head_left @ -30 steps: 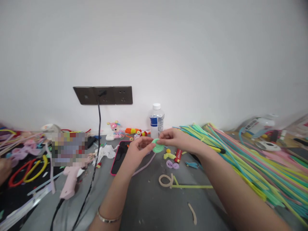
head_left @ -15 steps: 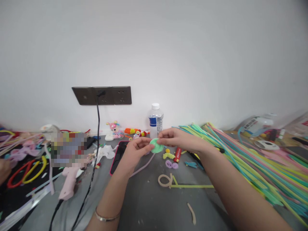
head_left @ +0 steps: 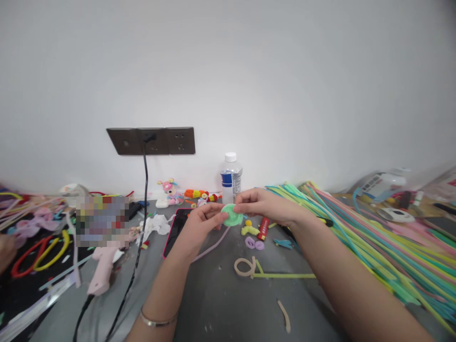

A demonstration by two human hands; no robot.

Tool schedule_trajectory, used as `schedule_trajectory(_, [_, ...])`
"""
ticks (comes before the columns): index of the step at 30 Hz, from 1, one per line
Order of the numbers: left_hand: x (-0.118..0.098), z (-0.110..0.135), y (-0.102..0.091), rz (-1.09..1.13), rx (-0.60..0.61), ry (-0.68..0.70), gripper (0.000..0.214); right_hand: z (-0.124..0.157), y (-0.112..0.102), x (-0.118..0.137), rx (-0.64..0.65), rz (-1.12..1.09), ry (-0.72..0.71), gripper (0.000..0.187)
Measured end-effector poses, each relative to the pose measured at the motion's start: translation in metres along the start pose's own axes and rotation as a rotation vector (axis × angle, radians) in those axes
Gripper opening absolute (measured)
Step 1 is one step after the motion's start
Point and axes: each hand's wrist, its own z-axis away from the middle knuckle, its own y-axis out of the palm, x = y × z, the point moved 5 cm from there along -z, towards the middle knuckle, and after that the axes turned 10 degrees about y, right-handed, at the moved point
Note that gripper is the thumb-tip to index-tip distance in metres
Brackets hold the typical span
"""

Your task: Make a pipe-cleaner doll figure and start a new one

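Observation:
Both my hands meet above the grey table (head_left: 228, 304) and pinch a small green coiled pipe-cleaner disc (head_left: 232, 216). My left hand (head_left: 203, 223) grips the disc's left edge with closed fingers; a bracelet sits on that wrist. My right hand (head_left: 265, 205) holds the disc's right edge from above, its fingers closed too. A pale lilac pipe cleaner (head_left: 213, 246) trails down from under my left hand onto the table. Below the hands lie a beige loop (head_left: 244, 267), two small purple coils (head_left: 255, 244) and a yellow fuzzy piece (head_left: 250, 230).
A large heap of coloured pipe cleaners (head_left: 374, 237) covers the right. A water bottle (head_left: 231, 177) stands by the wall under a socket strip (head_left: 151, 140) with a black cable. A pink-cased phone (head_left: 175, 230), a pink glue gun (head_left: 101, 268) and red and yellow loops (head_left: 39, 254) lie left.
The green disc has turned slightly between my fingers; both hands have stayed in nearly the same place.

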Motion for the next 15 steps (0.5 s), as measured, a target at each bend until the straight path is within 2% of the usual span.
schedule_trajectory(9, [0.0022, 0.0001, -0.0030, -0.008, -0.030, -0.027, 0.044, -0.0026, -0.0004, -0.0033, 0.039, -0.041, -0.007, 0.035])
schedule_trajectory(15, [0.0021, 0.0000, -0.0009, 0.037, 0.009, -0.030, 0.040, -0.0030, 0.0004, -0.0064, 0.060, -0.076, 0.019, 0.036])
